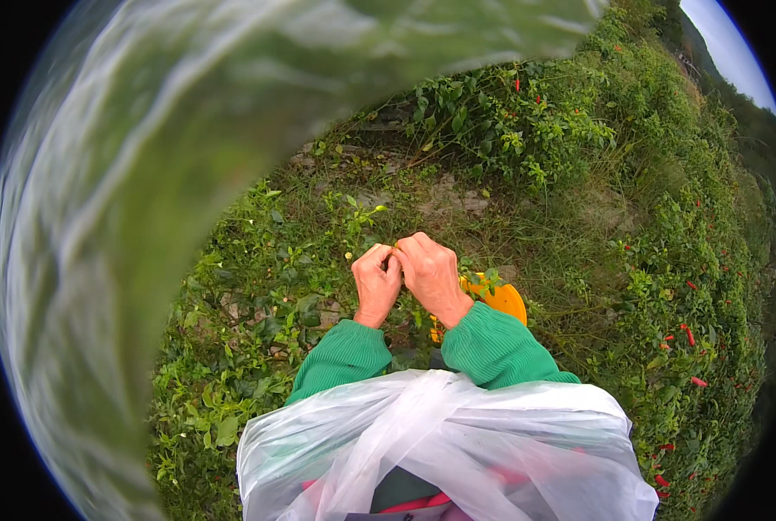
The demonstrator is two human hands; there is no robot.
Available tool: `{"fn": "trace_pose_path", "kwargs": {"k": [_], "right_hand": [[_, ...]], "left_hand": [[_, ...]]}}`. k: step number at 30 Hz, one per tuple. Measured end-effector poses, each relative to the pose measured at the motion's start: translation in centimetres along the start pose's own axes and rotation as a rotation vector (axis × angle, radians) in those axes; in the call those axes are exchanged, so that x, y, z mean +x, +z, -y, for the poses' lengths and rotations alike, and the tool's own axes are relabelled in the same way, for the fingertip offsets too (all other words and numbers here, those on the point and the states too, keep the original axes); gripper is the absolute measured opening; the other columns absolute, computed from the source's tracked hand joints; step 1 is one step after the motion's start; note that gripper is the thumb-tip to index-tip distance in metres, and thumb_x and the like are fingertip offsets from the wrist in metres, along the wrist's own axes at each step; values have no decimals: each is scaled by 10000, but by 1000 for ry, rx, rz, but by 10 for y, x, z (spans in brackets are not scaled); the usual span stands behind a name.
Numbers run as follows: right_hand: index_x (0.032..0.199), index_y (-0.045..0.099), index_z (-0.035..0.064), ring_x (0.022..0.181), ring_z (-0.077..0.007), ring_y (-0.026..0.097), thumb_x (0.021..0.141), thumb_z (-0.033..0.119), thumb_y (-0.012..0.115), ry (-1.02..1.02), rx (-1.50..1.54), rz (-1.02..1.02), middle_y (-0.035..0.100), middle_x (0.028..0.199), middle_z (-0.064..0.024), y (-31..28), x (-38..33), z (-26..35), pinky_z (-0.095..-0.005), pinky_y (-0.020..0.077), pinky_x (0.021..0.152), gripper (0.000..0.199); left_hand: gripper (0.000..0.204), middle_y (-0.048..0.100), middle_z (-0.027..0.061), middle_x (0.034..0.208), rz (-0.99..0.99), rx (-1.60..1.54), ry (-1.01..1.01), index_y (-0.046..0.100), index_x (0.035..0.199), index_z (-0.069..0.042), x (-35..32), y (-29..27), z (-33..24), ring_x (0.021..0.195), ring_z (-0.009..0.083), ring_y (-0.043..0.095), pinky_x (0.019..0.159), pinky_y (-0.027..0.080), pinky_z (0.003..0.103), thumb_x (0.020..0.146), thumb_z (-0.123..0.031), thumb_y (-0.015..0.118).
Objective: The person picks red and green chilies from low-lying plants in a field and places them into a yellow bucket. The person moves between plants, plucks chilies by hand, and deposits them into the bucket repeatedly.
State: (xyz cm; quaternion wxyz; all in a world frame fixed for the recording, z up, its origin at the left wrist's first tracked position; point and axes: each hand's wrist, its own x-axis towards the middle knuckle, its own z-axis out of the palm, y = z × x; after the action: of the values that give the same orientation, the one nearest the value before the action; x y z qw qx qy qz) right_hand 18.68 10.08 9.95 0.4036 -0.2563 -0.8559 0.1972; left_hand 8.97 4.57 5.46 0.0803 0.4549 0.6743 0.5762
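Note:
In front of me, both hands meet over the low green plants, fingertips touching. My left hand [376, 282] is closed, thumb and fingers pinched together. Beside it, my right hand [433, 271] is closed too, its fingers curled down against the left fingertips. A tiny yellowish-brown bit shows where the fingertips meet, too small to name. Partly behind my right wrist is a yellow container [506, 300], with some orange-red pieces showing below the wrist. Leafy pepper plants [258, 260] surround the hands.
Clear plastic sheeting [440, 425] covers my front, and a blurred plastic sheet [119, 174] hides the left and top. A taller bush [509, 122] with red peppers grows ahead. More red peppers [690, 335] hang along the dense plants at right. Bare soil patches [449, 198] show between them.

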Motion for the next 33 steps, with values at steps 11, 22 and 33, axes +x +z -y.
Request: {"fn": "trace_pose_path", "kwargs": {"k": [11, 22, 33], "right_hand": [[1010, 519, 55, 694, -147, 463, 960, 107, 400, 566, 1649, -262, 570, 1017, -130, -105, 3, -41, -230, 357, 503, 139], [963, 559, 25, 552, -96, 510, 938, 159, 515, 884, 1370, 301, 576, 723, -60, -105, -107, -12, -177, 285, 398, 143], [987, 577, 19, 579, -35, 465, 845, 181, 671, 754, 787, 277, 552, 746, -1, 2, -66, -7, -190, 298, 416, 234]], "left_hand": [[285, 603, 65, 953, 406, -127, 3, 634, 1035, -37, 22, -31, -1, 874, 203, 514, 736, 412, 353, 787, -165, 691], [129, 543, 73, 834, 326, -46, 39, 601, 910, 4, 24, -23, -3, 758, 191, 513, 668, 413, 314, 814, -68, 647], [172, 508, 88, 892, 339, -119, 23, 595, 960, -15, 17, -17, -7, 833, 241, 523, 738, 429, 356, 799, -41, 649]]}}
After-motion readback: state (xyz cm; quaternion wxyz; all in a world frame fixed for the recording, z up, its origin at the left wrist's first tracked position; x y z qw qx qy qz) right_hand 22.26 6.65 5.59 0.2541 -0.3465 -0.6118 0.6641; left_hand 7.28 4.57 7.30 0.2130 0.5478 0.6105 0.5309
